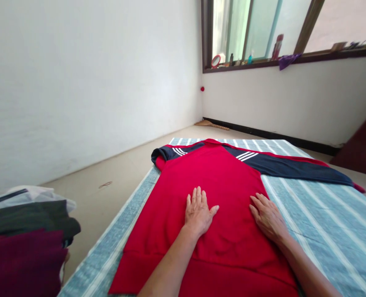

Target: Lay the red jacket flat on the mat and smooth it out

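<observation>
A red sweatshirt (207, 181) with navy sleeves and white stripes lies flat, back up, on a blue striped mat (319, 222). My left hand (198, 212) rests palm down on the middle of the red cloth, fingers spread. My right hand (268, 216) lies flat near the sweatshirt's right edge. The right navy sleeve (297, 167) stretches out across the mat. The left sleeve (167, 153) is folded in at the shoulder. Neither hand grips anything.
A stack of folded clothes (24, 239), maroon, black and white, sits at the lower left. Bare floor (108, 177) runs along the white wall. A window sill (282, 60) holds bottles and a purple cloth. A dark wooden panel (362, 144) leans at the right.
</observation>
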`<state>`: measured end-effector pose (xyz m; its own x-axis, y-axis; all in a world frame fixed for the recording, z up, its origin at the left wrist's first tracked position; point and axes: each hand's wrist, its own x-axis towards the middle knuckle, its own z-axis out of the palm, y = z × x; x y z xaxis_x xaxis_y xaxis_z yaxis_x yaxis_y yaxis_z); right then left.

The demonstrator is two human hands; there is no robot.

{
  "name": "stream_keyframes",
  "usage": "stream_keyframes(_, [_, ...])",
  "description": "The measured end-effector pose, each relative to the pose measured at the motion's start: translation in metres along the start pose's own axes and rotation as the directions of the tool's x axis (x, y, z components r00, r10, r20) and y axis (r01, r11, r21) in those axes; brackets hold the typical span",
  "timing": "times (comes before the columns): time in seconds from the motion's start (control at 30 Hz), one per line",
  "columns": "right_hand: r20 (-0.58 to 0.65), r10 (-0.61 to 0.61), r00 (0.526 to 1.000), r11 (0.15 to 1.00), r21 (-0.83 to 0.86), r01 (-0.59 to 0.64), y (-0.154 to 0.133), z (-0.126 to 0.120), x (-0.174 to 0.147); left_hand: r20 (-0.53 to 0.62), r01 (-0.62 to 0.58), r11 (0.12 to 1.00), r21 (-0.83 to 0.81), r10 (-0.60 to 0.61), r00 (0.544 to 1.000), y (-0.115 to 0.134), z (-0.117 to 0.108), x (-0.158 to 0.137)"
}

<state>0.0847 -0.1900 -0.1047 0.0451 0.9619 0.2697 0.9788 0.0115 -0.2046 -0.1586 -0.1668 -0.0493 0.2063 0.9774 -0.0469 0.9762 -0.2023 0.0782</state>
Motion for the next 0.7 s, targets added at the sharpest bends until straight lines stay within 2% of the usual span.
stream_keyframes(0.07, [0.001, -0.005, 1.0, 1.0, 0.0, 0.005, 0.001, 0.001, 0.0, 0.02, 0.031, 0.999, 0.017, -0.031, 0.999, -0.006, 0.0, -0.001])
stream_keyframes(0.2, [0.0, 0.0, 1.0, 1.0, 0.001, 0.0, 0.002, 0.001, 0.0, 0.05, 0.008, 1.0, -0.009, -0.007, 0.999, -0.011, -0.006, -0.002])
stream_keyframes(0.37, [0.016, 0.0, 1.0, 1.0, -0.009, 0.0, 0.001, -0.001, 0.001, -0.085, 0.036, 0.998, 0.047, -0.032, 0.996, -0.029, -0.012, 0.001])
stream_keyframes(0.5, [0.011, 0.004, 1.0, 1.0, -0.006, -0.004, -0.001, -0.004, 0.001, -0.038, 0.032, 0.997, 0.073, -0.029, 0.999, -0.046, -0.004, 0.002])
stream_keyframes(0.7, [0.015, 0.009, 1.0, 1.0, 0.01, -0.009, -0.003, -0.009, 0.002, -0.063, 0.048, 0.994, 0.095, -0.042, 0.997, -0.046, -0.006, 0.001])
